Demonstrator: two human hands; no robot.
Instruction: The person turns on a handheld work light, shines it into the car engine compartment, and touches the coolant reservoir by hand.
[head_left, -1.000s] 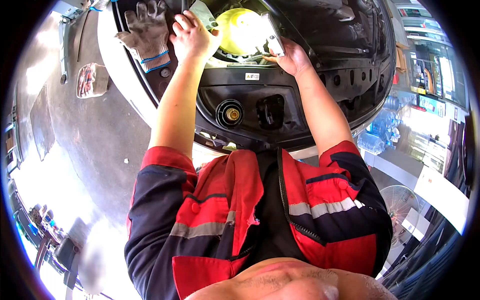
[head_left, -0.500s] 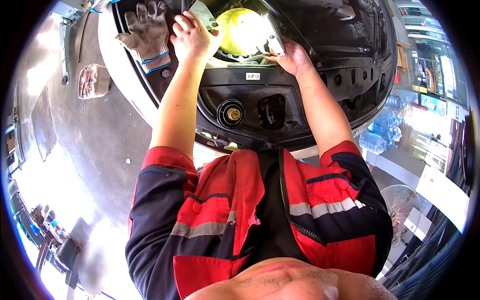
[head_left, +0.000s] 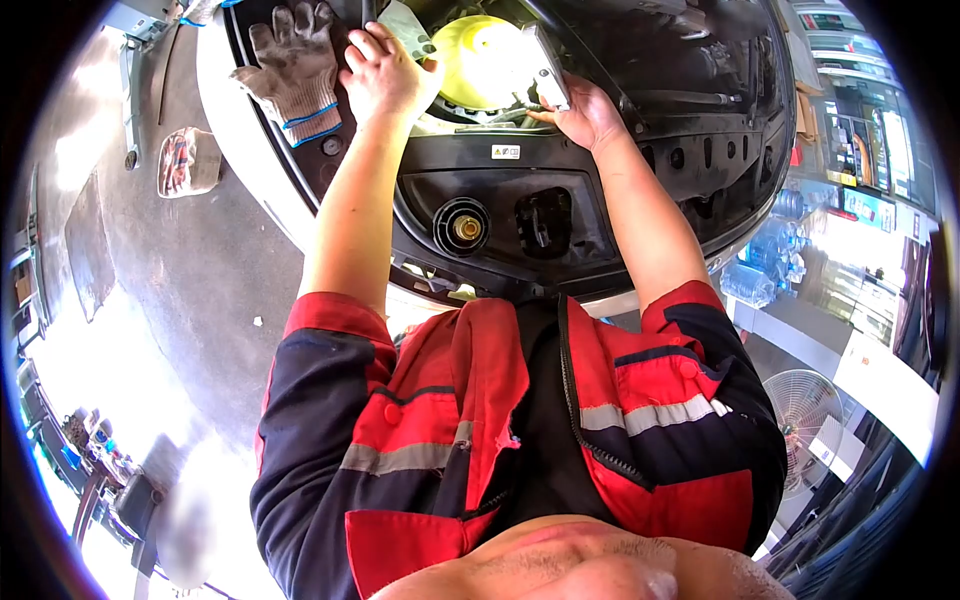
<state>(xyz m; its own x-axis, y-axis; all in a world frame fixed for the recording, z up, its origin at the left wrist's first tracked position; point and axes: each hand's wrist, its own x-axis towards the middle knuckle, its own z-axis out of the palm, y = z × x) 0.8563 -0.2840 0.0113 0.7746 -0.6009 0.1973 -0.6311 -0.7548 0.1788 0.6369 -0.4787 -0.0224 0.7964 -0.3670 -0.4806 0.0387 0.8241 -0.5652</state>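
Note:
My left hand (head_left: 387,75) reaches into the engine bay beside a brightly lit yellow round part (head_left: 470,62). Its fingers are bent near a pale flat piece (head_left: 404,27), and I cannot make out what they hold. On the other side of the yellow part, my right hand (head_left: 588,112) is closed round a flat metallic device (head_left: 545,68) with a bright glare beside it. A dirty knit glove (head_left: 295,70) lies on the car's edge, left of my left hand.
The black front panel (head_left: 500,190) has a round opening with a brass-coloured centre (head_left: 465,228). A cloth-topped stool (head_left: 188,162) stands at the left. Plastic bottles (head_left: 765,262) and a fan (head_left: 800,415) are at the right.
The view has shifted very slightly. Both hands keep the same places and grips.

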